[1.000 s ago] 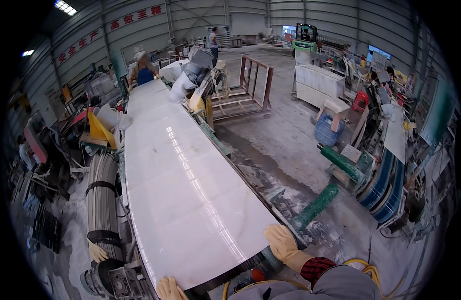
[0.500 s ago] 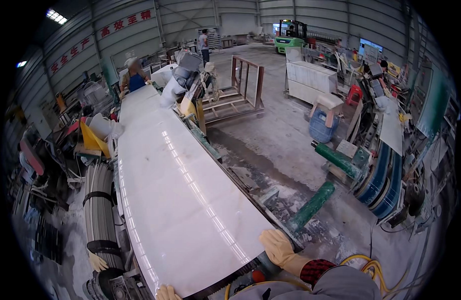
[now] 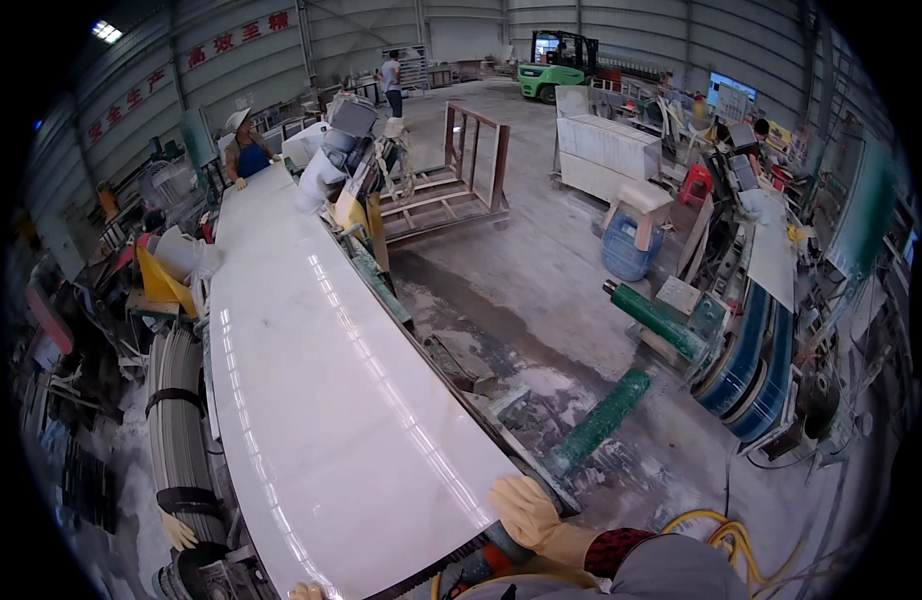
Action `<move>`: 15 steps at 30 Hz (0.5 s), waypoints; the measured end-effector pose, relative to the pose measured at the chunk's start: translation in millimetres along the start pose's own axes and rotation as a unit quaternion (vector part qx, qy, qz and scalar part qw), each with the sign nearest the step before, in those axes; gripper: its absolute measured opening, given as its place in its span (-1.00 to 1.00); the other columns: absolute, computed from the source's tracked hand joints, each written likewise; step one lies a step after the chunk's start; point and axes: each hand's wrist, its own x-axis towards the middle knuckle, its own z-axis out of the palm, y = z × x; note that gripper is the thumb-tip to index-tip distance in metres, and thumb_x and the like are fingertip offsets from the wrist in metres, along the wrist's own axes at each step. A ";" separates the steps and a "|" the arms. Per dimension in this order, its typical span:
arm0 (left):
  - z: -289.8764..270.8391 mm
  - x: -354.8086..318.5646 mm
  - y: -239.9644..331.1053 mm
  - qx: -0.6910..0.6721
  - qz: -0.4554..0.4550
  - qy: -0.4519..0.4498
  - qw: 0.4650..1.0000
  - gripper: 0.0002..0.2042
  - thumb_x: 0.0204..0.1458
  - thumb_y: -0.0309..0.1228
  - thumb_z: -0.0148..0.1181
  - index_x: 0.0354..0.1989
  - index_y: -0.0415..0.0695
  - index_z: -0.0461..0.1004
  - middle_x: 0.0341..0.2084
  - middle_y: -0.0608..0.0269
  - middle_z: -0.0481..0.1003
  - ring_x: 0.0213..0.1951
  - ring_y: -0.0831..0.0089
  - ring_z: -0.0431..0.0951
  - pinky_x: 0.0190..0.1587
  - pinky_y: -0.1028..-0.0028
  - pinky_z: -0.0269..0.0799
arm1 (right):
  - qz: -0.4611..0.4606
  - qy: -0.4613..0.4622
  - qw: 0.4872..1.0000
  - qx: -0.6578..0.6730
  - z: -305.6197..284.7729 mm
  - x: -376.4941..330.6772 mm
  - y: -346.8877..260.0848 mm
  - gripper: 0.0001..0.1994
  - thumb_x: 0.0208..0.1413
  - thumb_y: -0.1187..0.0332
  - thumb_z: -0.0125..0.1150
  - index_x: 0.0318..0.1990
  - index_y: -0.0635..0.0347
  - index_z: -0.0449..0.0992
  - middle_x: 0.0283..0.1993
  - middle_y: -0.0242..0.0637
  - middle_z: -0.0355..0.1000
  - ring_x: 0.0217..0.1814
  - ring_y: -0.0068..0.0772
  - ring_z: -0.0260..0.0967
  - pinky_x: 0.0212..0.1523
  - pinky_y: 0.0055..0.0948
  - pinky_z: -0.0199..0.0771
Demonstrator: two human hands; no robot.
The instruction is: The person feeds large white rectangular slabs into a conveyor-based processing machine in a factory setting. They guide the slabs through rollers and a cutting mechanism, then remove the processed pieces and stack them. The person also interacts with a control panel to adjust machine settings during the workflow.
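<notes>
A long, glossy white stone slab [image 3: 331,420] runs from my body toward the far left, over a machine bed with rollers. My right hand [image 3: 526,512], in a cream glove, grips its near right corner, fingers bent over the edge. At the bottom edge of the view, the gloved fingertips of my left hand [image 3: 306,592] curl onto the slab's near left end; the rest of that hand is out of view. Beyond the far end a co-worker [image 3: 249,150] in a blue apron and pale hat stands with a gloved hand at the slab.
A green roller [image 3: 596,425] juts out to the right of the slab, and a blue barrel [image 3: 631,245] stands farther off. Yellow hose [image 3: 736,535] coils by my right arm. Beyond are a metal frame [image 3: 471,165] and a green forklift [image 3: 556,75]. Ribbed bellows [image 3: 178,420] lie left.
The whole view has shifted a little left. The co-worker's head has come up. The forklift shows more of its side. Both my hands remain at the slab's near end.
</notes>
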 end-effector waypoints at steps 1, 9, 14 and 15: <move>6.0 -2.2 -6.1 -0.003 0.010 0.010 1.000 -0.48 0.56 -0.27 -0.01 0.62 -0.10 0.47 0.59 -0.10 0.46 0.67 -0.06 0.29 0.80 -0.11 -0.11 | -0.003 0.006 1.000 0.000 -0.2 0.9 0.5 -0.61 0.28 0.36 0.26 0.24 0.20 0.61 0.24 -0.04 0.52 0.27 0.15 0.46 0.35 0.05 0.45; 10.7 -3.2 -14.0 -0.050 0.058 0.044 0.996 -0.48 0.57 -0.23 -0.01 0.59 -0.13 0.51 0.61 -0.18 0.42 0.68 -0.18 0.25 0.77 -0.19 -0.11 | 0.012 -0.009 0.999 -0.050 -8.2 3.9 -14.7 -0.74 0.26 0.36 0.24 0.08 0.13 0.59 0.09 -0.12 0.50 0.15 0.09 0.44 0.22 -0.02 0.45; 16.4 -4.2 -21.8 -0.088 0.084 0.100 0.988 -0.50 0.55 -0.23 0.06 0.57 -0.11 0.52 0.55 -0.24 0.47 0.61 -0.28 0.34 0.74 -0.25 -0.02 | 0.043 0.071 0.996 -0.027 4.6 1.6 -49.2 -0.83 0.28 0.43 0.26 -0.01 0.17 0.57 0.04 -0.07 0.46 0.11 0.13 0.42 0.17 0.04 0.40; 20.7 -6.9 -22.7 -0.077 0.085 0.104 0.988 -0.50 0.54 -0.24 0.10 0.56 -0.10 0.54 0.53 -0.24 0.50 0.57 -0.30 0.39 0.72 -0.27 0.03 | 0.067 0.069 0.995 -0.018 3.3 -2.1 -64.8 -0.82 0.28 0.43 0.26 -0.01 0.18 0.57 0.04 -0.06 0.46 0.11 0.15 0.42 0.17 0.06 0.40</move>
